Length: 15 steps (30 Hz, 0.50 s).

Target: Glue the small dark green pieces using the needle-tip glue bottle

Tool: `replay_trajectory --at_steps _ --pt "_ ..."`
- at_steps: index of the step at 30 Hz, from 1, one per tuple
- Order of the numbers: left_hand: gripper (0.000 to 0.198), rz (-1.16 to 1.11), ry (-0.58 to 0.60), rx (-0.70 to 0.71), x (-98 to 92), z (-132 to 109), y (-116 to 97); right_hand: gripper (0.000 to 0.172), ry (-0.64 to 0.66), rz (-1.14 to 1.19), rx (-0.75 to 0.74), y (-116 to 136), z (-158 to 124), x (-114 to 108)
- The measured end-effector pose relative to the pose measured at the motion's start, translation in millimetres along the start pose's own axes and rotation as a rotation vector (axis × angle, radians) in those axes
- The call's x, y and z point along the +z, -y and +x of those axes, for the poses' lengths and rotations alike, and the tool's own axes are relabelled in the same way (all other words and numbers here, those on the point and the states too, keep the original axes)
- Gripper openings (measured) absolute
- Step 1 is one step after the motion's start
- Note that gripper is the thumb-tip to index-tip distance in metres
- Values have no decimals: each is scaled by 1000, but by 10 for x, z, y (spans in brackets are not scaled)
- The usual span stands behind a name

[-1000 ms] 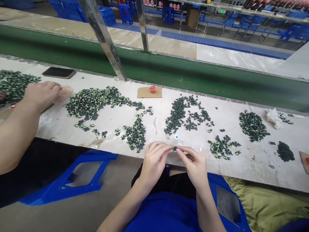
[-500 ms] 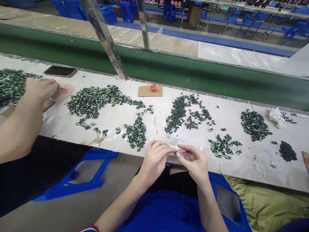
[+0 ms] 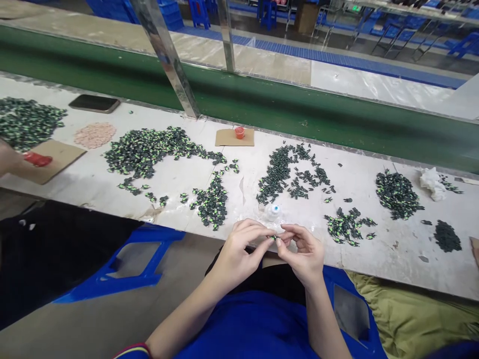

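Observation:
A tiny black-and-green part is pinched between the fingertips of my left hand and my right hand, close over the table's front edge. Fingers cover much of it, so its exact kind does not show. Just beyond my fingertips stands a small clear bottle with a blue tip. Past the bottle lies a pile of small dark green pieces. To my right is a small heap of black-and-green parts; another such heap lies left of my hands.
A big black-and-green pile, pink pieces and a phone lie left. A red cup sits on cardboard at the back. A co-worker's hand is at the far left. Metal posts rise behind.
The co-worker's hand has drawn back from the pink pieces toward the left edge, uncovering red material on cardboard. My hands keep their pinch, with slight finger movement; the view has shifted a little.

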<state>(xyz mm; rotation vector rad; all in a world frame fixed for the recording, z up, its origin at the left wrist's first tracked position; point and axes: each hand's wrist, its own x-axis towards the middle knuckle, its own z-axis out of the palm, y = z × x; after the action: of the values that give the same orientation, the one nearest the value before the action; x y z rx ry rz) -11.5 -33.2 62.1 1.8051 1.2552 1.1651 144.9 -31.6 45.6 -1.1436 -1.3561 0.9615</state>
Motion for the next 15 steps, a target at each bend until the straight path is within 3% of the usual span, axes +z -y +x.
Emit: replay_trajectory --at_steps 5,10,15 --pt "18 -74 -7 -203 9 -31 0 28 60 -152 -161 -28 1 -42" --pt "17 -36 -41 -263 30 -40 -11 28 100 -237 -297 -12 17 -49" --pt "21 -42 -18 -294 33 -43 -5 32 123 -249 -270 24 23 -61"
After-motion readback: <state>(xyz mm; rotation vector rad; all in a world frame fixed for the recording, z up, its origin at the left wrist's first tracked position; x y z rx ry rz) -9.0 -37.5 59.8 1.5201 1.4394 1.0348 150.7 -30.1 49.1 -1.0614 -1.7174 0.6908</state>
